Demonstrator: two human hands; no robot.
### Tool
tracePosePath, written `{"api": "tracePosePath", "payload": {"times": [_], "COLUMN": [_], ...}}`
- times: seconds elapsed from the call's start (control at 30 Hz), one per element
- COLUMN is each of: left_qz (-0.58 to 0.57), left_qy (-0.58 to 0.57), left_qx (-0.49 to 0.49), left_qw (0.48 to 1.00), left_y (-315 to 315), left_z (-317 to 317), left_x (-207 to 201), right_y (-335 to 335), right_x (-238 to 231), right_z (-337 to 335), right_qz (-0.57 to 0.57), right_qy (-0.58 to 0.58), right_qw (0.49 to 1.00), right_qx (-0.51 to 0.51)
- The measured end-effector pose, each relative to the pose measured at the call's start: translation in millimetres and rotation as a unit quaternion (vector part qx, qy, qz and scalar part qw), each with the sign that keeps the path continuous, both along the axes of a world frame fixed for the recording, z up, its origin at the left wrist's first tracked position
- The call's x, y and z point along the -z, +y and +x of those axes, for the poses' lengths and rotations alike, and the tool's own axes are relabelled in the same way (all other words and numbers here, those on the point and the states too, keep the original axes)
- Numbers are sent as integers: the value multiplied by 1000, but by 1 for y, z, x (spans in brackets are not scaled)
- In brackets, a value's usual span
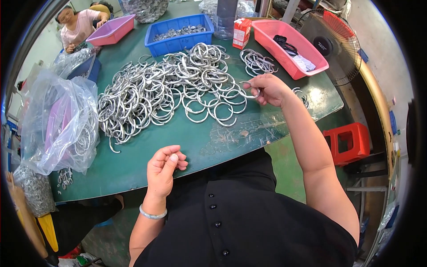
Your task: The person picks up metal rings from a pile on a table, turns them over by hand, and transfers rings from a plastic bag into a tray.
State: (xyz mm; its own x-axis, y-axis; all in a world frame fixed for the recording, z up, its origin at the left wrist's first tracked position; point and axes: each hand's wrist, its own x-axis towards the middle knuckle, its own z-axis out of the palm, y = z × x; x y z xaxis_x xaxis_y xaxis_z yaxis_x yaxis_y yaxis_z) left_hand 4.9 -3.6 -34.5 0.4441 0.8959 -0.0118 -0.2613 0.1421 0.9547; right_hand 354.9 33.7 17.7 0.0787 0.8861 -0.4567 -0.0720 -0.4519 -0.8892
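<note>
A big heap of silver open metal rings (138, 89) spreads over the green table (178, 151). At the heap's right edge my right hand (269, 89) is closed, its thumb and fingers pinching one open metal ring (254, 94). A few rings lie singly just left of that hand. My left hand (164, 168) hovers by the table's near edge, fingers curled and thumb against them, with nothing visible in it. A pale bangle (153, 215) circles the left wrist. A smaller ring pile (257, 62) lies beyond my right hand.
A clear plastic bag (62, 120) with rings stands left. Behind the heap are a blue basket (180, 42) of metal pieces, a red carton (241, 33) and a pink basket (289, 49). A fan (331, 46) and red stool (349, 143) stand right. Another person (80, 26) sits far left.
</note>
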Motion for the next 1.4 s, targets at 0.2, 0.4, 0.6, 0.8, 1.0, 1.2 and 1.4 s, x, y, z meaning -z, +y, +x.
{"api": "tracePosePath", "payload": {"times": [0.2, 0.4, 0.6, 0.8, 1.0, 1.2, 1.4], "left_qz": [-14, -50, -73, -112, -114, -112, -114], "left_qy": [29, 19, -6, -22, -14, -26, -29], "left_qx": [13, 37, 11, -16, -39, -31, -32], "left_qw": [999, 998, 997, 993, 993, 993, 993], "left_y": [2, -1, -2, 5, 3, 4, 3], "left_z": [4, 14, 11, 4, 4, 2, 1], "left_x": [-7, -19, -23, -22, -25, -24, -24], "right_y": [-15, -34, -46, -45, -49, -48, -50], "right_x": [-7, 3, 9, 15, 15, 21, 21], "right_z": [-56, -118, -142, -141, -142, -139, -139], "right_qz": [81, 121, 94, 77, 75, 75, 75], "right_qy": [65, 143, 222, 219, 225, 226, 210], "right_qw": [993, 975, 962, 961, 960, 957, 960], "right_qx": [-53, -118, -127, -151, -147, -166, -169]}}
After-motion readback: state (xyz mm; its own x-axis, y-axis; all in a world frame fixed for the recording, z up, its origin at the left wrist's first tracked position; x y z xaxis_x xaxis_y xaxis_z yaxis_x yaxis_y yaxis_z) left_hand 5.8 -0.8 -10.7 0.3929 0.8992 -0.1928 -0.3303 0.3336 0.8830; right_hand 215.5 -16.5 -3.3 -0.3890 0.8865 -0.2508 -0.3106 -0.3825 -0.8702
